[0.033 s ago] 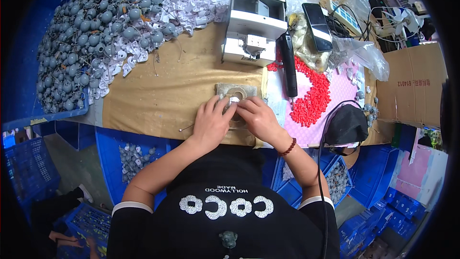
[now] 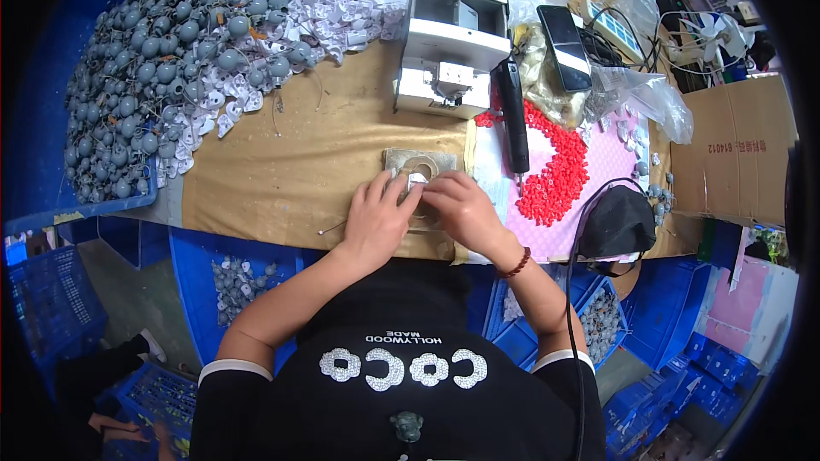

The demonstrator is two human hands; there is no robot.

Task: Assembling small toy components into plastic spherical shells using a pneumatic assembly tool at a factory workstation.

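My left hand (image 2: 377,220) and my right hand (image 2: 465,212) meet over a small square metal fixture plate (image 2: 444,160) with a round recess, near the table's front edge. A small white plastic part (image 2: 417,178) shows between the fingertips. My left fingers are bent and closed against that part. The right thumb and fingers are pinched together beside it; what they grip is hidden. A thin wire with a small tip (image 2: 323,231) sticks out to the left of my left hand.
At the far left is a heap of grey ball-shaped parts (image 2: 188,31) with wires, beside white plastic pieces (image 2: 342,13). A white machine (image 2: 453,43) stands ahead. A black electric screwdriver (image 2: 514,119) hangs near red parts (image 2: 555,179). A black pouch (image 2: 617,222) lies right.
My right hand and wrist have shifted very slightly, while the left hand stays where it was.
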